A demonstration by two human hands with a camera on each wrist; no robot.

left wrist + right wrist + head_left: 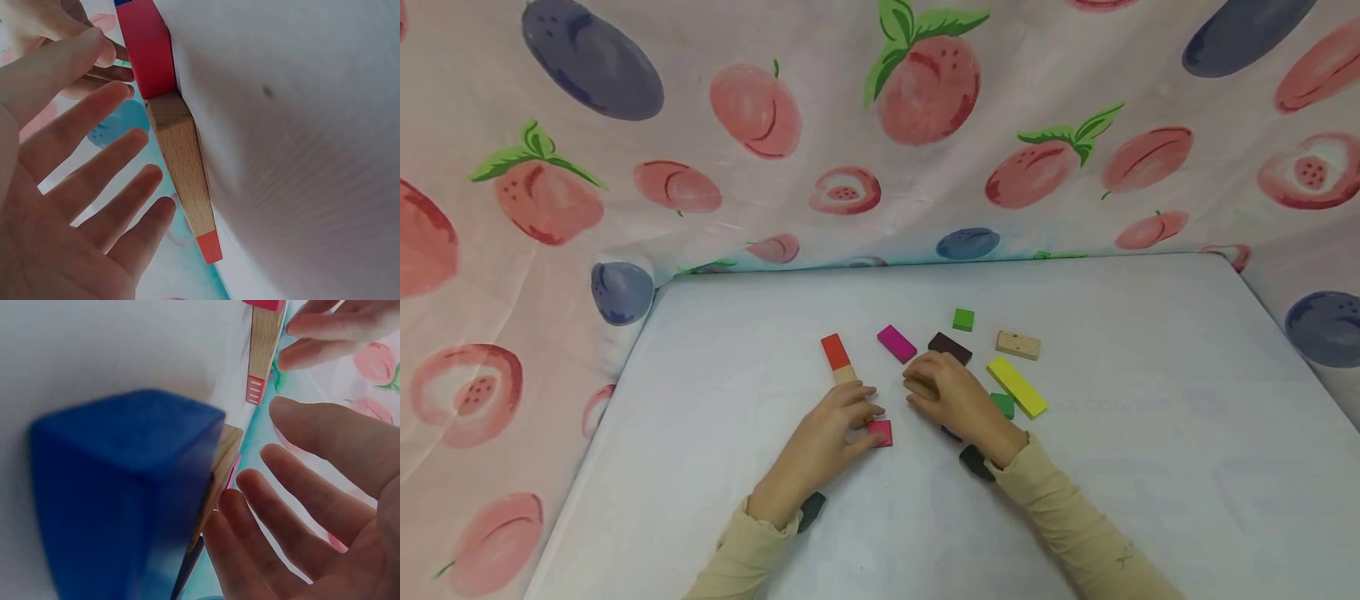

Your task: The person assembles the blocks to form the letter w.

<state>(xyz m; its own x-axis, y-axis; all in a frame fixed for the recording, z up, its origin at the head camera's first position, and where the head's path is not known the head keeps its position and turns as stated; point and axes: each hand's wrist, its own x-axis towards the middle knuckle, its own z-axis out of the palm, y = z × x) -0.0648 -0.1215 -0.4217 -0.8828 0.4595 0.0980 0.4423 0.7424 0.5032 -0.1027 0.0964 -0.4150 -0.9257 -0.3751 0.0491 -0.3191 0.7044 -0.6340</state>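
My left hand point(827, 433) lies over a plain wooden block point(845, 374) and beside a small red cube point(880, 432). In the left wrist view its fingers point(134, 144) are spread and relaxed next to the wooden block point(187, 169), with nothing between them. An orange-red block point(834, 352) continues the line at the far end. My right hand point(958, 396) hovers by another wooden block point(920, 388), partly hidden beneath it. Its fingers point(275, 506) extend loosely alongside that block in the right wrist view. A blue block point(125, 494) stands large in front, mostly covered in the head view.
Beyond the hands lie a magenta block point(897, 343), a dark brown block point(951, 347), a light green cube point(963, 319) and a wooden block point(1018, 344). A yellow block point(1017, 387) and green block point(1003, 405) sit right of the right hand. Fruit-patterned cloth point(925, 183) borders the white table point(1150, 500).
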